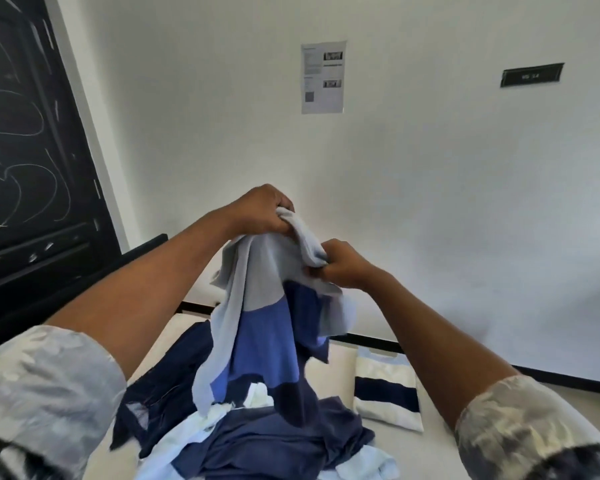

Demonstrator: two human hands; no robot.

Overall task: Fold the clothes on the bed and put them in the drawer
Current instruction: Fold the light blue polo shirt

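Observation:
I hold up a colour-block shirt (pixel 264 327) in grey, blue and navy over the bed (pixel 440 424). My left hand (pixel 262 211) grips its bunched top edge at the highest point. A little lower and to the right, my right hand (pixel 340 265) pinches the same grey fabric. The shirt's lower end hangs down into a heap of navy and pale blue clothes (pixel 267 441) lying on the bed. A folded cream shirt with a navy stripe (pixel 387 391) lies flat on the bed to the right of the heap.
A white wall (pixel 430 188) with a taped paper sheet (pixel 323 77) and a dark nameplate (pixel 531 75) rises behind the bed. A dark scribbled panel (pixel 25 140) stands at the left. Black skirting runs along the floor at the wall's foot.

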